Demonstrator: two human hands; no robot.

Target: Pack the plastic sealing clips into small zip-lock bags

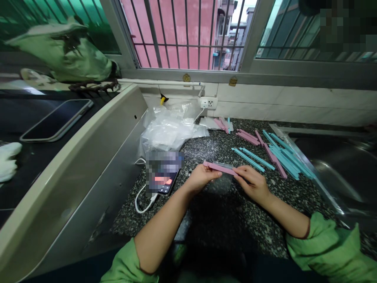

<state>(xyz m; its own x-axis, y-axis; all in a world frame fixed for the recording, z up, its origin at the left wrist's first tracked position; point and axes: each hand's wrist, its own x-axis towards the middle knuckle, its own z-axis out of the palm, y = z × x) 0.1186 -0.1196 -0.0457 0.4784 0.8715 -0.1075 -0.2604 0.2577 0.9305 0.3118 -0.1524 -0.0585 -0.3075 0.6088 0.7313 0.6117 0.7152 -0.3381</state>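
A long pink plastic bag clip (220, 168) is held level between my two hands over the counter. My left hand (199, 179) pinches its left end, thumb along the near side. At the right end, the fingers and thumb of my right hand (252, 184) close on the same clip. Clear plastic film (222, 182), perhaps a small bag, shows behind and below the clip; how it meets the clip is hard to make out. Right of my hands lie several blue clips (284, 157), and more pink clips (247, 136) lie farther back.
A heap of clear plastic bags (167, 127) sits at the back left. A phone (163, 181) with a white cable (143, 211) lies left of my hands on the speckled counter (203, 147). A metal sink (338, 157) is at right, a raised cream edge (88, 145) at left.
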